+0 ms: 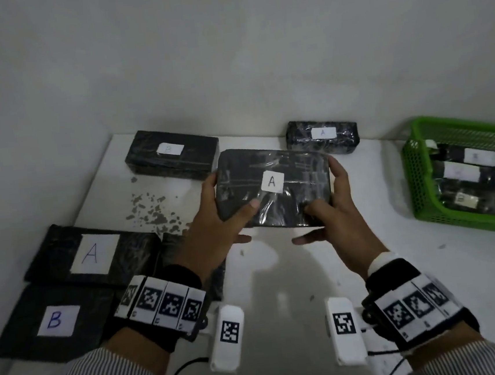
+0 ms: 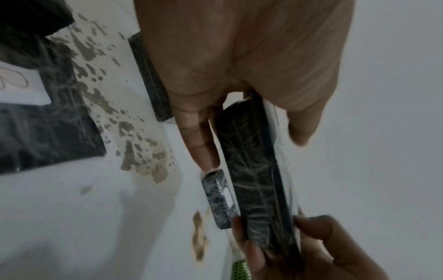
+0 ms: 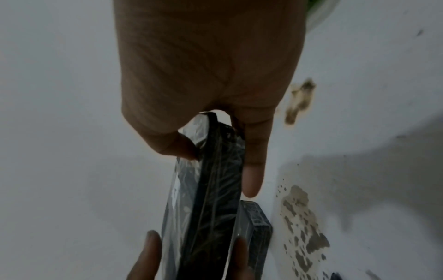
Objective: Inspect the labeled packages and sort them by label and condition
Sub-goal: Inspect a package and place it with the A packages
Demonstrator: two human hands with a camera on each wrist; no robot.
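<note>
I'm facing a plain pale wall, dimly lit. Below it, a white table runs right up against it, its surface chipped in a scatter of grey-brown patches, with soft shadows falling near me.

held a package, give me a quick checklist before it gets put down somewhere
1. Both hands grip: ok. The left hand and right hand hold the held package at opposite ends, thumbs on top.
2. Label readable: ok. It reads A.
3. Wrap condition: cannot tell. The clear film is wrinkled and shiny; no tear is plain.
4. Underside checked: cannot tell. It is hidden.
5. Matching spot: ok. The far A package lies at the back of the table.
6. Green basket: cannot tell. Its packages' labels are too small to read.
</note>
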